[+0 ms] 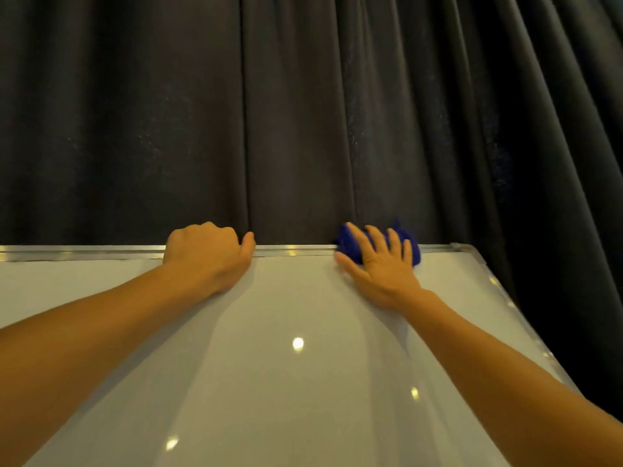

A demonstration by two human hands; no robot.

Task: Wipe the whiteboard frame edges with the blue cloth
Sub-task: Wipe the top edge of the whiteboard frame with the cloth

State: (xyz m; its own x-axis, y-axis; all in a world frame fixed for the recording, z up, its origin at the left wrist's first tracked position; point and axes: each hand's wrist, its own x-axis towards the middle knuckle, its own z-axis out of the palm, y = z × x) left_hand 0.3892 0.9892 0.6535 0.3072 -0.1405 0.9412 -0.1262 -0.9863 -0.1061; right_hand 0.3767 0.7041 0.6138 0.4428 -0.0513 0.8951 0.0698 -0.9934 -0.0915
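A white whiteboard (290, 315) fills the lower half of the view, with a silver metal frame (101, 253) along its top edge and down its right side. My left hand (207, 254) grips the top frame edge, fingers curled over it and thumb on the front. My right hand (381, 261) presses a bunched blue cloth (347, 242) onto the top frame, close to the board's top right corner (467, 248). The fingers lie spread over the cloth, which sticks out above and to the right of them.
A dark pleated curtain (303, 112) hangs right behind the board and continues past its right side. Ceiling lights reflect as bright spots on the glossy board surface.
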